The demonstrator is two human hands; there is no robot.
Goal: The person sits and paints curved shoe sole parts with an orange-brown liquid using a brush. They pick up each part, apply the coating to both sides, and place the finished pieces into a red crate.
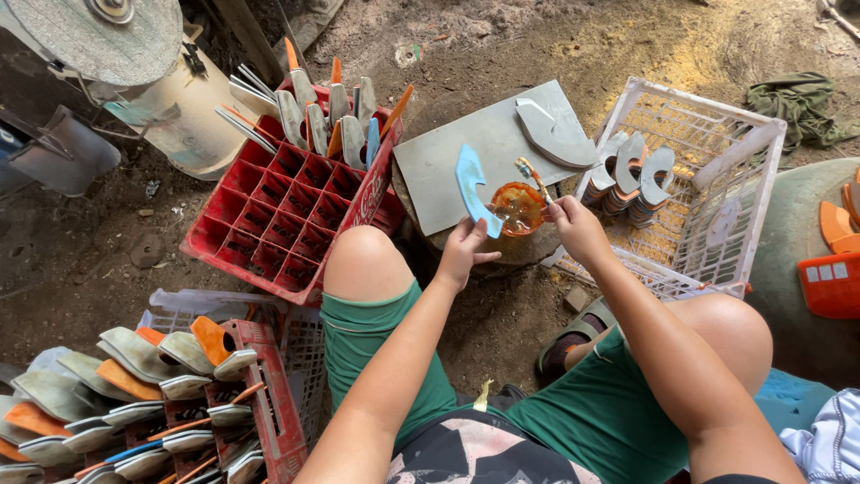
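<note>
Holding steady over our knees, we start with the left hand [463, 253], closed around the lower end of a blue curved blade [472, 190] that stands upright just left of the orange bowl [518, 208]. That bowl is our landmark. The right hand [578, 229], just right of the bowl, pinches a small brush [531, 176] whose tip hangs over the bowl's far rim (whether the bristles touch the liquid, we cannot tell).

To do this well, we judge, the brush should be loaded lightly and wiped on the rim, and the blade tilted toward the bowl so drips fall back in. The grip stays low on the handle end, clear of the face being coated.

Behind the bowl lies a grey metal sheet [466, 157] with an unpainted grey blade [555, 134] on its far right corner. Right of the bowl, a white crate [761, 179] holds a row of bare blades [632, 175]. Left of the bowl, a red crate [287, 215] carries finished pieces standing in its far cells. Nearer than the bowl, far left, more blades sit stacked [134, 394].
</note>
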